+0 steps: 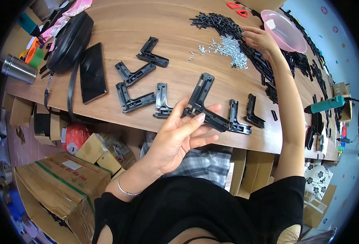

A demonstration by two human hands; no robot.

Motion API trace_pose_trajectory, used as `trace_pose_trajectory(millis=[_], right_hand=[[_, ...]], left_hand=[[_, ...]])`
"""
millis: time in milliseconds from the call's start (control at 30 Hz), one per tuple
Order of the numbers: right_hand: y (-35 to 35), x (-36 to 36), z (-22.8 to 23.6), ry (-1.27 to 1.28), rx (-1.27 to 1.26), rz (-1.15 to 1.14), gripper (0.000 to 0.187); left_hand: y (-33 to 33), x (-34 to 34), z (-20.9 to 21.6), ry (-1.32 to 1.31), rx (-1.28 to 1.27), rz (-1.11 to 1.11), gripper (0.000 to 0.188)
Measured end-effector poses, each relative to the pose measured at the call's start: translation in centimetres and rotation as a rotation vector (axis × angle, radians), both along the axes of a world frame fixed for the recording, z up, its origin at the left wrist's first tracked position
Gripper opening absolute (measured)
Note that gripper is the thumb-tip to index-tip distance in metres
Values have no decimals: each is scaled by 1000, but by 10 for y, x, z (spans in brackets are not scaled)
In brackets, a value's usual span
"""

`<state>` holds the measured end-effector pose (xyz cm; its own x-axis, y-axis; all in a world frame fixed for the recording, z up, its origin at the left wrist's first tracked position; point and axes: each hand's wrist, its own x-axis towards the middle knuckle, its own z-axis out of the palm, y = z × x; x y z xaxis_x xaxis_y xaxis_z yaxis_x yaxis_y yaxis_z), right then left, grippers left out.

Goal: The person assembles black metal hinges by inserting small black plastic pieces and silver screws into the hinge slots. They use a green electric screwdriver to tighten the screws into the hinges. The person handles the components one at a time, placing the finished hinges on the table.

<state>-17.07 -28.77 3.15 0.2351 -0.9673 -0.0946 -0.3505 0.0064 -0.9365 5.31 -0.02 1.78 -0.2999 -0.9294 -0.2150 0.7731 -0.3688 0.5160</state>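
A black, L-shaped plastic piece (201, 91) sits tilted in the left hand (178, 140), one arm pointing away, the other rightward. At the right hand's (260, 42) fingertips lies a jumbled heap of slim black parts (217, 21), small silvery screws (233, 51) scattered alongside.

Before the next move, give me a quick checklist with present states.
1. Black L-shaped bracket held in the left hand: ok.
2. Right hand at the heap of black pieces: ok.
3. Piece gripped in the right fingertips: cannot tell.
4. Silver screws clear of the black heap: not ok, their edges appear to meet.
5. Teal power tool free of both hands: ok.
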Motion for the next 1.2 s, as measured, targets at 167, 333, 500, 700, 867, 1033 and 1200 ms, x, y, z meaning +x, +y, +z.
trace_pose_trajectory(millis=[167, 333, 500, 700, 867, 1033, 1200], right_hand=[[59, -5, 15, -497, 234, 63, 25], [155, -8, 16, -780, 419, 262, 30], [222, -12, 11, -845, 487, 194, 39], [266, -11, 0, -603, 112, 114, 23], [278, -17, -9, -621, -53, 67, 24], [278, -15, -15, -369, -269, -36, 18], [275, -10, -19, -178, -412, -29, 15]], left_hand=[[3, -5, -8, 25, -12, 18, 37], [7, -12, -10, 97, -18, 22, 34], [9, -29, -6, -59, -5, 28, 36], [17, -42, -11, -55, 8, -43, 40], [21, -53, -16, -100, -4, -50, 39], [24, -55, -15, -30, 30, -94, 41], [29, -58, -18, 4, 37, -103, 39]])
